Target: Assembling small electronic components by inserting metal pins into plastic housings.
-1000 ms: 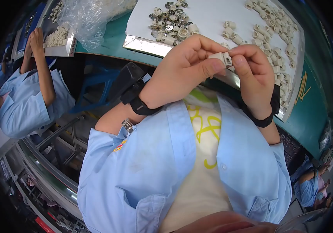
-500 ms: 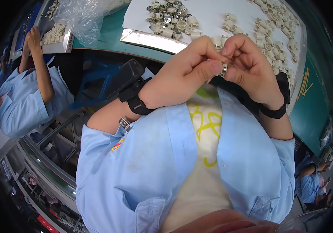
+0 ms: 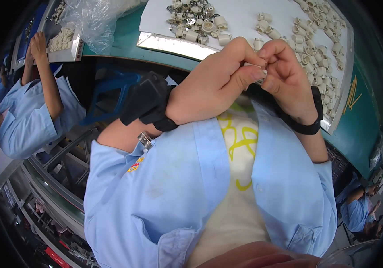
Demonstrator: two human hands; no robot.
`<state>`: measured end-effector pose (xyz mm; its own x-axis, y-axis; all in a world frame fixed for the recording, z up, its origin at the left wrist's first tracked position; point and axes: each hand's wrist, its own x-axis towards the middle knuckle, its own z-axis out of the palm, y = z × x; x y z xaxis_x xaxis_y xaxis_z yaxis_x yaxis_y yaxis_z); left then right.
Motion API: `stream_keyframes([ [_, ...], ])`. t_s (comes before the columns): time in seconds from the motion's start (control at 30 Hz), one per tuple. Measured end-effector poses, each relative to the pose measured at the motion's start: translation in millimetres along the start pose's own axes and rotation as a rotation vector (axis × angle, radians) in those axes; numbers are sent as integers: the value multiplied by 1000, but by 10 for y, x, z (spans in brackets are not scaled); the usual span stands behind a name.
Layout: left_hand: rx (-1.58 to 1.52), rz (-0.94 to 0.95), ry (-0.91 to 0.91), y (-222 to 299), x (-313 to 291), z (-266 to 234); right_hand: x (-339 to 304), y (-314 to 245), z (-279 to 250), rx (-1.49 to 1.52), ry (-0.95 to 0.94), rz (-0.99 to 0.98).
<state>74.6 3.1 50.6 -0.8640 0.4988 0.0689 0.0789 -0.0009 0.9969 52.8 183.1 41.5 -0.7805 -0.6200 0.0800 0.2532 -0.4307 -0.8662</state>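
Observation:
My left hand [image 3: 220,82] and my right hand [image 3: 291,82] meet fingertip to fingertip just in front of the tray. Thumbs and forefingers of both pinch a small white-and-metal fitting [image 3: 261,79], mostly covered by the fingers. Beyond them lies a white tray [image 3: 242,15] with a metal rim. A heap of shiny metal parts [image 3: 191,18] mixed with cream pieces is at its left. Several cream cylindrical sockets [image 3: 318,58] lie spread over its right side. Each wrist wears a black strap.
A green tabletop [image 3: 364,127] carries the tray, with thin yellow sticks [image 3: 351,94] at its right. A clear plastic bag [image 3: 95,22] sits back left, beside another tray of white pieces [image 3: 62,40]. A blue stool [image 3: 111,96] and a co-worker [image 3: 33,107] are at the left.
My hands keep pinching the fitting and have turned slightly. The left wrist has rolled and its black device tipped. My left forefinger rises a little higher near the right fingertips.

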Motion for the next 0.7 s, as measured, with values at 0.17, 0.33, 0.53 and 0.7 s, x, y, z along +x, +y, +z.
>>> stream_keyframes([
  [0.17, -204, 16, 106, 3, 37, 2, -35, -100, 43, -340, 78, -7],
  [0.33, -189, 60, 119, 41, 41, -1, 1, -125, 47, -852, -43, -275],
  [0.53, -348, 122, 55, 20, 39, 52, -4, -82, 155, -870, 26, -361],
  [0.7, -257, 99, -22, -14, 0, 47, -1, -130, 197, -1224, -3, -539],
])
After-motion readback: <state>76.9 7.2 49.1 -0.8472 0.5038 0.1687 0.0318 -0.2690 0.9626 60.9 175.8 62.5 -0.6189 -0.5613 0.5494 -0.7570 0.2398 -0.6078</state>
